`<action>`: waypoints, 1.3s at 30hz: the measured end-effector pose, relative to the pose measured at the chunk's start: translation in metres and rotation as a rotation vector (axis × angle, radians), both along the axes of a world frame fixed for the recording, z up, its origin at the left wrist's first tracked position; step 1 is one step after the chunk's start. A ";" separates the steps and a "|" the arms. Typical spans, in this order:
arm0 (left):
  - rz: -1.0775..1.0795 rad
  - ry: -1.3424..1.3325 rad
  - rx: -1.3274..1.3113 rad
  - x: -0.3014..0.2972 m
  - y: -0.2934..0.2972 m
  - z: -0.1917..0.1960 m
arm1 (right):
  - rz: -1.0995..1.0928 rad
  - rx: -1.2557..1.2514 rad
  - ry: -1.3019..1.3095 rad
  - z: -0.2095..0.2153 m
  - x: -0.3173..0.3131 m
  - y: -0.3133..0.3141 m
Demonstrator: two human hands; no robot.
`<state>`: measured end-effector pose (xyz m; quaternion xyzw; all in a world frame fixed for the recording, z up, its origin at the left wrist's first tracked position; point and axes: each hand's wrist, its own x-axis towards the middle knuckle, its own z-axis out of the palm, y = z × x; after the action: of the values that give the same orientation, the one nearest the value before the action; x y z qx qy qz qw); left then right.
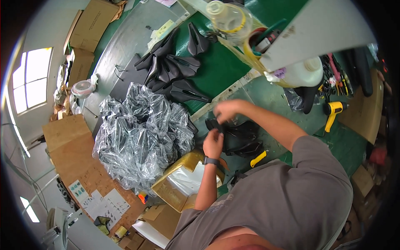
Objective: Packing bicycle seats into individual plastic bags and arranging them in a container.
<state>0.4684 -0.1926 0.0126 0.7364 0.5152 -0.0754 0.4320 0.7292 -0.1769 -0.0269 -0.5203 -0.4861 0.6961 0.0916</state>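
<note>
My left hand (213, 142), with a dark watch on its wrist, has its fingers closed on the end of a black bicycle saddle (213, 124). Just beyond it hovers my right hand (230, 110), curled and smeared by motion, so what it holds, if anything, cannot be made out. More black saddles (243, 132) lie beside the hands on the bench. A yellow utility knife (258, 158) rests close to my body. On the far green mat sits a heap of bare black saddles (182, 65).
A large pile of clear plastic-wrapped saddles (141, 137) stands at the left, beside an open gold-taped box (170, 192). Clear bottle (233, 23) and white jug (306, 73) stand at the far side. A yellow heat gun (332, 114) lies on the right near several hand tools (336, 79).
</note>
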 end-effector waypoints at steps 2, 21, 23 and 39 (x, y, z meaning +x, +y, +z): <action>0.213 -0.406 0.067 0.038 0.031 -0.027 | -0.542 0.641 -0.459 -0.069 0.037 0.039; -0.588 0.454 0.455 0.120 0.373 -0.074 | -1.286 0.134 -0.166 -0.090 0.011 -0.068; -0.662 0.432 0.430 0.141 0.356 -0.074 | -1.249 0.189 -0.257 -0.075 0.003 -0.141; -0.644 0.441 0.329 0.123 0.295 -0.075 | -1.031 -0.111 -0.835 -0.044 0.024 -0.321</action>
<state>0.5909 0.1021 -0.0620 0.8852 0.3439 -0.2790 0.1425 0.7537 -0.4975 -0.0713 -0.9161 -0.1331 0.3272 0.1896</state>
